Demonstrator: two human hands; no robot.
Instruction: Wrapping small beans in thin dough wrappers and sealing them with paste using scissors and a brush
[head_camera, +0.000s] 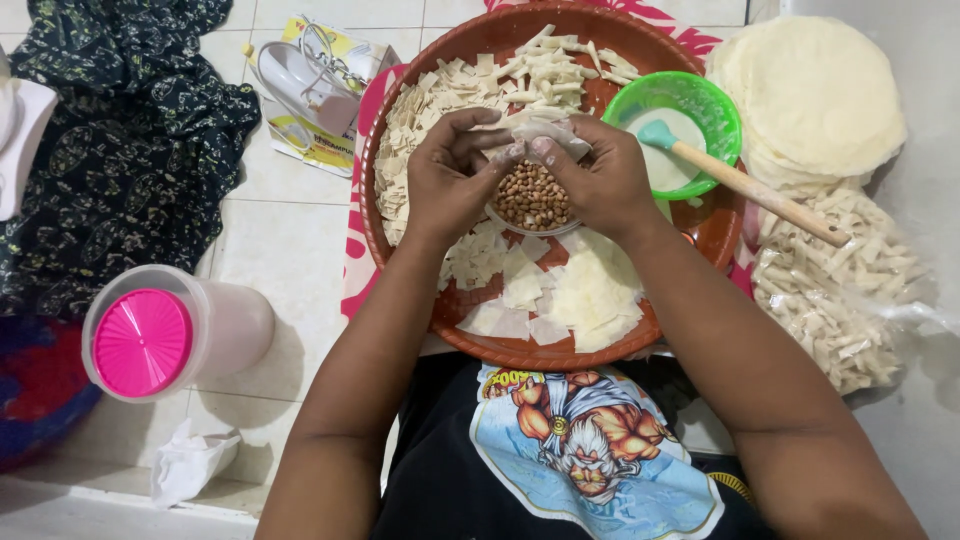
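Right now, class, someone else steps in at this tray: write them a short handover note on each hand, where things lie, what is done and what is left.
Left hand and right hand: both pinch one small dough square over the bowl of peanuts.
Brown tray: cut squares on the left and near side, rolled pieces at the far edge.
Green bowl of white paste with a brush is to the right.
Done: a pile of rolled pieces, more in the bag.
Left: many flat squares and a stack of round sheets.
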